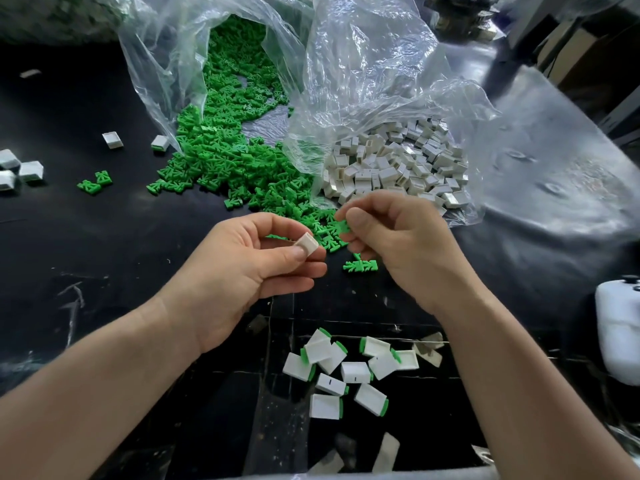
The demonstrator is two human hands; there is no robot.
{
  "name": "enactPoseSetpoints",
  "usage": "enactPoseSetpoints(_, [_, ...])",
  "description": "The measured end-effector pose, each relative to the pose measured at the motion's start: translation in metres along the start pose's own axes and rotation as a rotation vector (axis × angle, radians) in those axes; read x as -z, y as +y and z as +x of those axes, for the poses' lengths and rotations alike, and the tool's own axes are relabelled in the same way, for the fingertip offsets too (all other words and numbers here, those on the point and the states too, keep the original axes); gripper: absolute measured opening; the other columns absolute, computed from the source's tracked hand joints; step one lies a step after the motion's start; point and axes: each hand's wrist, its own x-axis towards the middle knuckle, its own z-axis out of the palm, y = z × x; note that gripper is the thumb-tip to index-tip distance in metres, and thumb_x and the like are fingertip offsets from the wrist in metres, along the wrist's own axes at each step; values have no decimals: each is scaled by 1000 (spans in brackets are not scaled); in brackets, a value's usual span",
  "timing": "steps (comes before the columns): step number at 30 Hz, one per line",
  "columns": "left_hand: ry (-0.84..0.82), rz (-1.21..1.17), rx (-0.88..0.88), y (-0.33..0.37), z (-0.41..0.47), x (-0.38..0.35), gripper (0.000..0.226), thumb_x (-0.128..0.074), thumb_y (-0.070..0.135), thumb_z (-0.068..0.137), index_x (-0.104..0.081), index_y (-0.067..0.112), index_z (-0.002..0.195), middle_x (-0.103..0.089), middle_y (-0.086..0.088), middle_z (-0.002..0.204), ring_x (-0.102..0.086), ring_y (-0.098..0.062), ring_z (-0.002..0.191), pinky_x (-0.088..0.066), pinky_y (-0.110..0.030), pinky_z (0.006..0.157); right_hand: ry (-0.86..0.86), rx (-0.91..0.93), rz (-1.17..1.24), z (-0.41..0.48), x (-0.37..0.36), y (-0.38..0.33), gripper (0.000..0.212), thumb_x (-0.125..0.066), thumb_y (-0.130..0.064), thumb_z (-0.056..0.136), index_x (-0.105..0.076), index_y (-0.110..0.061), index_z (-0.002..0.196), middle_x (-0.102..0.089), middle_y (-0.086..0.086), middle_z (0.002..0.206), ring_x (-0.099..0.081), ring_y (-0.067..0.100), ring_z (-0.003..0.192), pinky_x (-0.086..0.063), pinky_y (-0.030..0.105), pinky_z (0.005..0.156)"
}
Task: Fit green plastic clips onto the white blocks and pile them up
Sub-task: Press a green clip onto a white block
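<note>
My left hand pinches a small white block between thumb and fingers, just above the black table. My right hand pinches a green clip a short way to the right of the block; the two parts are apart. Green clips spill from a clear plastic bag onto the table. White blocks lie heaped in a second clear bag to the right. Below my hands lies a loose group of several white blocks with green clips fitted.
A few stray white blocks and two green clips lie at the left of the black table. A white plastic container stands at the right edge. One clip lies under my right hand.
</note>
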Motion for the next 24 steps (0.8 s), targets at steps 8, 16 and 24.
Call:
enactPoseSetpoints(8, [33,56,-57,-2,0,0,25,-64,15,58,-62,8,82,-73,-14,77,-71,-21,69,-54,-21,53,-118,31,79,-4,-9,-4,22,-54,0,88,-62,-20,84,-66,-1,70,-62,6,62,-51,17,58])
enactPoseSetpoints(16, [61,112,-132,-2,1,-1,23,-66,14,58,-62,7,80,-71,-13,71,-70,-19,65,-55,-20,53,-11,105,-91,-5,-14,0,12,-64,-13,84,-72,-21,85,-62,-14,63,-56,3,61,-52,30,65])
enactPoseSetpoints(24, [68,177,-192,-4,0,-1,20,-65,17,61,-63,10,79,-71,-7,67,-70,-16,63,-53,-19,52,-45,88,-68,-4,-17,-1,18,-64,-13,84,-68,-29,77,-67,-6,65,-60,7,62,-55,35,66])
